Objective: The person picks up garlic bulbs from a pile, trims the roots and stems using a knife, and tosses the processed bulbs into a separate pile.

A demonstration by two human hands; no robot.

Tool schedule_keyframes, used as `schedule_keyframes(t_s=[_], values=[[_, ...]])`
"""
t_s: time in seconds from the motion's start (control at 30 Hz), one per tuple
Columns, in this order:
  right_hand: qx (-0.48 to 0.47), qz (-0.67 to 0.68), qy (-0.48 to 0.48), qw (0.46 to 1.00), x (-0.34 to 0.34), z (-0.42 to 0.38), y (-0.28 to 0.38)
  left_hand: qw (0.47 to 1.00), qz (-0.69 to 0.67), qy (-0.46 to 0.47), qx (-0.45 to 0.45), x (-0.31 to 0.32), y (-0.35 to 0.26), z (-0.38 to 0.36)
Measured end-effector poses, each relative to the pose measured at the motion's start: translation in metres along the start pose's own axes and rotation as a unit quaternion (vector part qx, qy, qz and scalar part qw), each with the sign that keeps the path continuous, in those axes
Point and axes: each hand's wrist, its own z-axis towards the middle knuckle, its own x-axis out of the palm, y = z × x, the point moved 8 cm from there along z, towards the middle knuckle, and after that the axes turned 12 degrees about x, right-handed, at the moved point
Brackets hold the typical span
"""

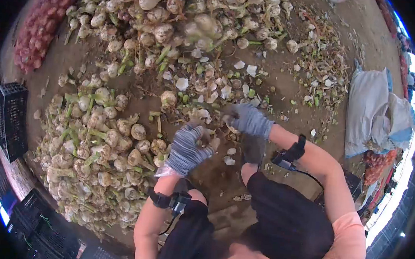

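Note:
My left hand (187,149), in a grey knitted glove, is curled in front of my knees. Its fingertips are bent inward, and whatever lies in them is too small or hidden to make out. To its right, my right hand (251,120), gloved the same way, is closed with its fingers pointing left. Something thin and dark may be in it, but blur hides its kind. Beyond both hands lie peeled garlic skins and cut stem pieces (212,96). A single garlic bulb (168,98) rests on the ground just past my left hand.
Garlic bulbs with stems form a large heap (162,17) ahead and another pile (96,165) at left. Black crates (12,117) stand at far left, near red mesh sacks (45,24). White woven sacks (368,111) lie at right, past a scrap pile (327,75).

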Motion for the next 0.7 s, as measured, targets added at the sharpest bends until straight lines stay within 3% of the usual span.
schedule_keyframes(t_s=[0.03, 0.1, 0.13, 0.17, 0.27, 0.3, 0.33, 0.37, 0.4, 0.43, 0.47, 0.5, 0.53, 0.57, 0.63, 0.67, 0.7], values=[[0.002, 0.001, -0.003, 1.0, -0.004, 0.004, 0.016, 1.0, 0.0, 0.002, 0.003, 0.0, 0.001, 0.003], [-0.006, -0.087, 0.053, 0.995, 0.001, 0.007, 0.038, 0.969, 0.175, 0.101, 0.145, 0.014, -0.018, 0.007], [-0.004, -0.086, 0.04, 0.996, -0.003, 0.006, 0.039, 0.964, 0.148, 0.029, 0.22, 0.001, -0.04, 0.012], [0.002, -0.084, 0.035, 0.996, 0.0, 0.006, 0.019, 0.963, 0.144, 0.033, 0.225, -0.002, -0.046, 0.013], [0.171, -0.228, 0.133, 0.949, -0.002, 0.008, -0.06, 0.962, 0.048, -0.04, 0.265, -0.035, -0.048, 0.008], [0.175, -0.234, 0.125, 0.948, -0.016, 0.009, -0.065, 0.974, 0.093, -0.053, 0.199, -0.053, -0.049, 0.0], [0.145, -0.221, 0.018, 0.964, -0.041, 0.012, -0.062, 0.962, 0.164, -0.111, 0.188, -0.079, -0.063, -0.006], [0.111, -0.206, -0.094, 0.968, -0.068, 0.015, -0.057, 0.955, 0.231, -0.157, 0.099, -0.104, -0.044, -0.033], [0.114, -0.208, -0.105, 0.966, -0.084, 0.023, -0.059, 0.92, 0.31, -0.237, 0.024, -0.134, -0.027, -0.062], [0.122, -0.135, -0.252, 0.95, -0.121, 0.024, -0.059, 0.918, 0.121, -0.354, -0.133, -0.169, 0.017, -0.11], [0.126, -0.059, -0.39, 0.91, -0.152, 0.018, -0.061, 0.873, 0.298, -0.374, -0.097, -0.2, -0.017, -0.11], [0.128, -0.061, -0.397, 0.907, -0.165, 0.03, -0.069, 0.841, 0.292, -0.417, -0.185, -0.231, -0.007, -0.135], [0.128, -0.045, -0.455, 0.88, -0.183, 0.038, -0.083, 0.81, 0.171, -0.532, -0.18, -0.249, 0.001, -0.166], [0.127, -0.029, -0.512, 0.849, -0.195, 0.039, -0.093, 0.804, 0.182, -0.529, -0.2, -0.255, -0.005, -0.164], [0.246, -0.028, -0.372, 0.894, -0.183, 0.067, -0.113, 0.841, 0.211, -0.457, -0.2, -0.236, -0.021, -0.14], [0.156, -0.165, -0.379, 0.897, -0.185, 0.061, -0.075, 0.869, 0.203, -0.41, -0.19, -0.212, -0.024, -0.117], [0.15, -0.339, -0.36, 0.856, -0.176, 0.075, -0.081, 0.896, 0.182, -0.367, -0.174, -0.189, -0.025, -0.097]])
